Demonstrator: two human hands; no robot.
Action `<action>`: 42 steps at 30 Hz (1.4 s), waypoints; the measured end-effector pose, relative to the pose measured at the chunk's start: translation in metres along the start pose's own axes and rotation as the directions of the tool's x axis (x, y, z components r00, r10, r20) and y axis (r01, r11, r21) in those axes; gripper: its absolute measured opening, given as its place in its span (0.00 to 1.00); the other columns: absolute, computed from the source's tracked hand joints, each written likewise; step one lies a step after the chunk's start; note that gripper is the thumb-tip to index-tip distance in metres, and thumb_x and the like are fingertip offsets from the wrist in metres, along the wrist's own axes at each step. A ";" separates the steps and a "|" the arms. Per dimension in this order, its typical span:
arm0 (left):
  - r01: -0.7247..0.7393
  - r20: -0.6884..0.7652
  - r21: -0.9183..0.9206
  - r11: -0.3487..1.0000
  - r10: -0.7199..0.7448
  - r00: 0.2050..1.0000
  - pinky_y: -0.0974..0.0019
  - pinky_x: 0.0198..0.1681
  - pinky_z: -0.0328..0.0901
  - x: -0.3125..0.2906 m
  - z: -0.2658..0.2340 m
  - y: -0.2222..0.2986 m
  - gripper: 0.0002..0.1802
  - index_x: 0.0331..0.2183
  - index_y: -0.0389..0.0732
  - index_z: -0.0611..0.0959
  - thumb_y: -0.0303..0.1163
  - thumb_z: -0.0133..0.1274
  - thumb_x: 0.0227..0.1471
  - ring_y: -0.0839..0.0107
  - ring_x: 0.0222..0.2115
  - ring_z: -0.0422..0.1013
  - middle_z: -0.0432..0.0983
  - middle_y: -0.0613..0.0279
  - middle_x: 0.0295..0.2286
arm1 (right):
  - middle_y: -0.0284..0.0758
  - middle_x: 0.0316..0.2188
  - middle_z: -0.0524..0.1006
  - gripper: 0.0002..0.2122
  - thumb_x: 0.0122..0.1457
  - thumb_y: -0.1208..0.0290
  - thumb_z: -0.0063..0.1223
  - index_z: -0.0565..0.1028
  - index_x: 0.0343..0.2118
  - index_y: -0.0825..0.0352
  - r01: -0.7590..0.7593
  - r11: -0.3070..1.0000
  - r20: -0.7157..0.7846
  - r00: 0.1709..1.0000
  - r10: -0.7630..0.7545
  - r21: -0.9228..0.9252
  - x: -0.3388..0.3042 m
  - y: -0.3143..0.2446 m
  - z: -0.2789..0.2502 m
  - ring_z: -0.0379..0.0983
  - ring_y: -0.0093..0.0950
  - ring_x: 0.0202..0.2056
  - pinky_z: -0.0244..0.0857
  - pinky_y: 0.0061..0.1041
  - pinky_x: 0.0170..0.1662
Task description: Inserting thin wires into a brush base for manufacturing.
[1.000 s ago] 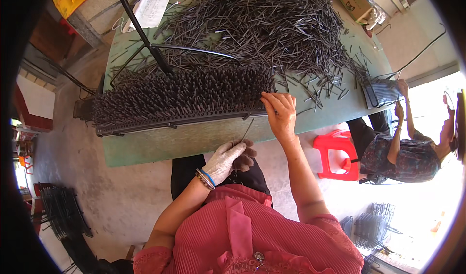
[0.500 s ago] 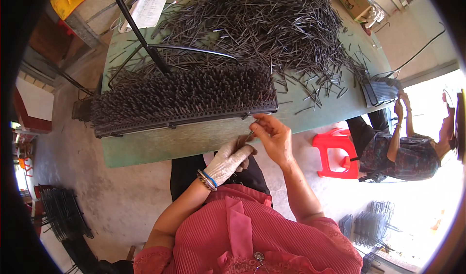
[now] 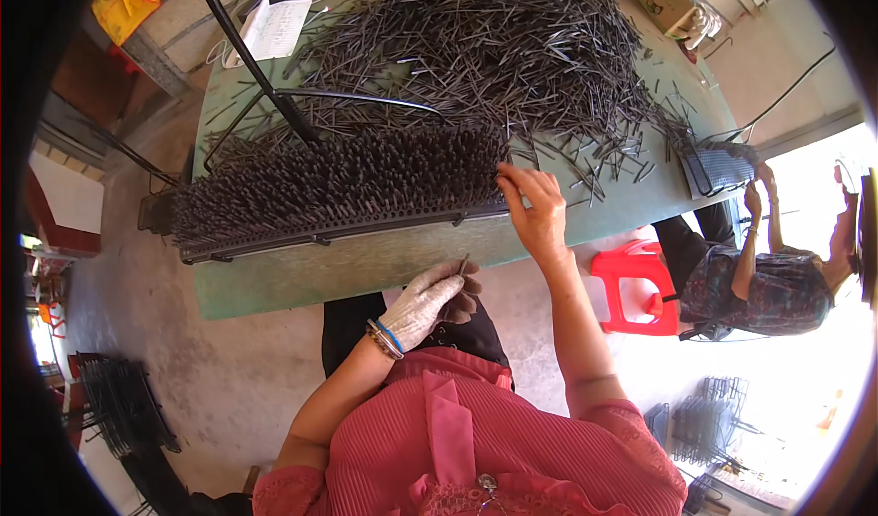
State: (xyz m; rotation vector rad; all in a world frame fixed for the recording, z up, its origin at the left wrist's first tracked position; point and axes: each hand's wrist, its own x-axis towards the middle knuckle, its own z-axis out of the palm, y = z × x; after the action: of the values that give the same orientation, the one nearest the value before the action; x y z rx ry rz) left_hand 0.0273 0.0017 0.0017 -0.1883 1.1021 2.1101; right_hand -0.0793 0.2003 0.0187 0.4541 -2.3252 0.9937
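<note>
My left hand, in a pale knitted glove, is closed in front of my waist. A short dark rod sticks up from between its thumb and fingers. My bare right hand reaches up to the right end of a long black rack with rows of holes along its edge. Thumb and fingertips are pinched together against the rack's corner; what they hold is too small to make out. Dark upright rods stand densely packed across the rack. It rests tilted on the green table.
Loose dark rods lie heaped across the table's far side. A black metal frame rises behind the rack. A white notebook lies far left. A co-worker handles another rack at right, near a red stool.
My right hand has left my gloved left hand and moved up and right to the rack's right end. The left hand has shifted slightly down and stays closed.
</note>
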 end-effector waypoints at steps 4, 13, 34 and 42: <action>0.026 -0.029 -0.001 1.000 -0.026 0.999 0.75 0.31 0.68 -0.003 0.006 0.006 0.19 0.53 0.37 0.69 0.34 0.41 0.63 0.79 0.30 0.72 0.74 0.62 0.37 | 0.34 0.31 0.76 0.10 0.51 0.77 0.59 0.79 0.38 0.66 0.126 0.984 0.052 0.991 -0.121 -0.125 -0.005 -0.001 0.003 0.70 0.33 0.32 0.62 0.30 0.38; -0.020 -0.041 0.068 0.998 0.023 0.999 0.79 0.30 0.65 0.003 -0.002 0.001 0.18 0.50 0.35 0.72 0.33 0.43 0.62 0.83 0.29 0.68 0.74 0.65 0.36 | 0.37 0.32 0.75 0.11 0.51 0.80 0.58 0.78 0.39 0.68 0.115 0.985 0.054 0.993 -0.109 -0.130 -0.007 -0.005 0.001 0.70 0.35 0.32 0.63 0.31 0.37; -0.006 -0.063 0.024 1.000 0.007 0.998 0.77 0.31 0.66 0.000 0.000 0.002 0.18 0.51 0.35 0.72 0.33 0.43 0.62 0.80 0.29 0.71 0.74 0.62 0.35 | 0.38 0.32 0.73 0.12 0.51 0.82 0.55 0.77 0.41 0.70 0.248 0.957 0.177 0.959 -0.221 -0.151 -0.006 -0.008 -0.003 0.69 0.36 0.33 0.63 0.31 0.39; -0.004 -0.059 0.044 0.999 0.007 0.998 0.77 0.30 0.66 0.002 0.001 0.004 0.18 0.51 0.34 0.71 0.33 0.43 0.62 0.80 0.29 0.71 0.74 0.62 0.35 | 0.38 0.32 0.73 0.12 0.52 0.81 0.55 0.77 0.41 0.69 0.178 0.979 0.090 0.981 -0.170 -0.095 -0.011 -0.004 0.004 0.69 0.36 0.33 0.63 0.31 0.38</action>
State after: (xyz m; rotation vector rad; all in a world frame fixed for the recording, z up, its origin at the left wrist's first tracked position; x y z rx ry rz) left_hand 0.0237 0.0018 0.0040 -0.2289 1.1835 2.0954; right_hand -0.0699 0.1958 0.0120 0.6550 -2.3485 0.7813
